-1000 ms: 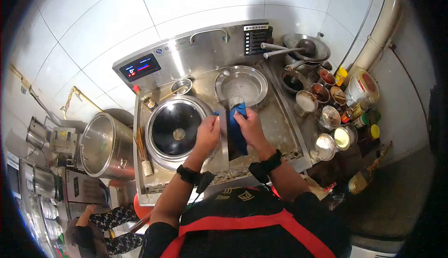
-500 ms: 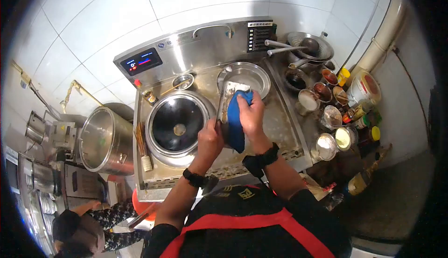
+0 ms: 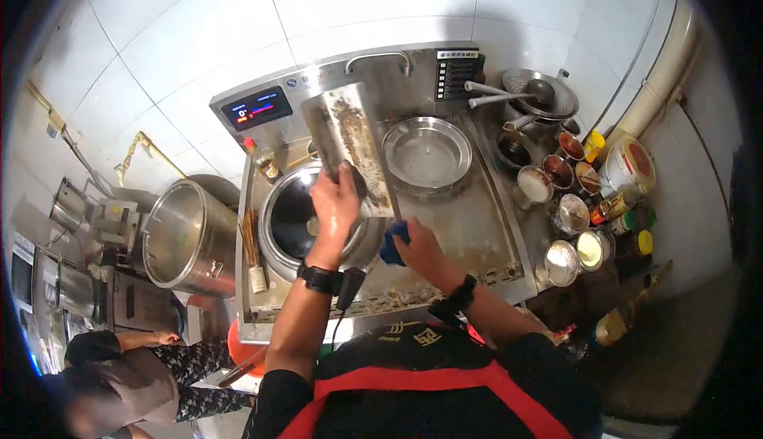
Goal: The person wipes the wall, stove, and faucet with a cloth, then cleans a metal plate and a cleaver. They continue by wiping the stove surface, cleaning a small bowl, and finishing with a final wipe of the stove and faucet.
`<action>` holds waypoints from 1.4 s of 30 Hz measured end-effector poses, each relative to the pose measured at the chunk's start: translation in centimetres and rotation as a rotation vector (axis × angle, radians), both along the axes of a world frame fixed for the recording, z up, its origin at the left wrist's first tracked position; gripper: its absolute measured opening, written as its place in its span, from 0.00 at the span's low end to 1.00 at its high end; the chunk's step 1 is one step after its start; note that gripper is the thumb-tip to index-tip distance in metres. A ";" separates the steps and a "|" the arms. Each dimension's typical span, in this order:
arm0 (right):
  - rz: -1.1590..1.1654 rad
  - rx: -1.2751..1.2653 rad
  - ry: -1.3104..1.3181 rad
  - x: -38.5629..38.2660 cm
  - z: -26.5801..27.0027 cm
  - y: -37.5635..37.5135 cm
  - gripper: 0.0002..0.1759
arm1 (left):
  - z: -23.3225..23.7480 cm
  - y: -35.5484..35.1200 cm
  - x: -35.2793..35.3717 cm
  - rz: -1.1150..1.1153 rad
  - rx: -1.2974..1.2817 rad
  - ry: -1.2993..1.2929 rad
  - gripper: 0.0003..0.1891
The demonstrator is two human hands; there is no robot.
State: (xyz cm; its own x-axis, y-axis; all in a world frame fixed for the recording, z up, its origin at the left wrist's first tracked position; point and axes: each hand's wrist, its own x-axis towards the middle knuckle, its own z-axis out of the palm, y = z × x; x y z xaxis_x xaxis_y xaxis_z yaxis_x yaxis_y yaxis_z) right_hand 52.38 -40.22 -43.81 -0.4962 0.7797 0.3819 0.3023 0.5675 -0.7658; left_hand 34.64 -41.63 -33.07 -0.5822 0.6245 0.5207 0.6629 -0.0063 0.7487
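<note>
My left hand [image 3: 337,204] grips a long rectangular metal tray [image 3: 355,141] by its side, thumb over the edge. The tray is tilted up above the stove, and its face carries brown grime and streaks. My right hand [image 3: 425,250] is closed on a bunched blue cloth [image 3: 391,247], just below the tray's lower end. Under my left hand lies a round black cooking well [image 3: 290,220] with a wide metal rim, partly hidden by the hand and tray.
A shallow steel basin [image 3: 429,153] stands on the steel stove top [image 3: 469,224]. Seasoning bowls [image 3: 559,170] and a strainer [image 3: 548,93] crowd the right side. A tall pot [image 3: 187,232] and a bamboo brush [image 3: 254,256] are at left. Another person [image 3: 131,375] is at lower left.
The tray has swung up and to the left in my left hand, showing more of its stained face. My right hand has drawn the blue cloth down, away from it.
</note>
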 end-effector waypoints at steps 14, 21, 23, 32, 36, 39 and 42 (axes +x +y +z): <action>0.073 0.060 0.427 -1.8 7.0 -1.5 0.27 | -6.0 -3.3 2.1 -0.555 0.056 -0.578 0.17; 0.159 -0.342 0.998 -4.1 8.3 5.2 0.26 | -5.6 -6.7 2.1 -0.474 -0.275 -0.313 0.19; 0.129 -0.243 0.792 -4.3 6.0 4.3 0.26 | -5.0 -6.2 2.0 -0.462 -0.201 -0.426 0.19; 0.118 0.238 0.305 -1.4 5.5 1.5 0.17 | -4.9 -4.5 0.3 -0.454 -0.050 -0.667 0.18; -0.186 0.464 0.438 -2.7 8.6 6.0 0.05 | -4.4 -6.3 3.0 -0.496 -0.202 -0.477 0.17; -0.181 0.425 0.414 -2.9 8.5 6.1 0.06 | -4.8 -5.8 2.7 -0.517 -0.173 -0.467 0.18; -0.106 0.303 0.381 -2.4 6.8 3.7 0.08 | -6.9 -5.5 2.2 -0.484 -0.143 -0.544 0.17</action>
State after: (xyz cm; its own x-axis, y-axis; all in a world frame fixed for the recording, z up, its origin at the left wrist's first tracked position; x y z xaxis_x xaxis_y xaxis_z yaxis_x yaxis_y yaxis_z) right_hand 49.94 -36.50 -36.97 -0.2010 0.6445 0.7377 0.1008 0.7627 -0.6388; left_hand 36.85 -47.13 -39.97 -0.3774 0.9166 0.1316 0.1455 -0.0816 0.9860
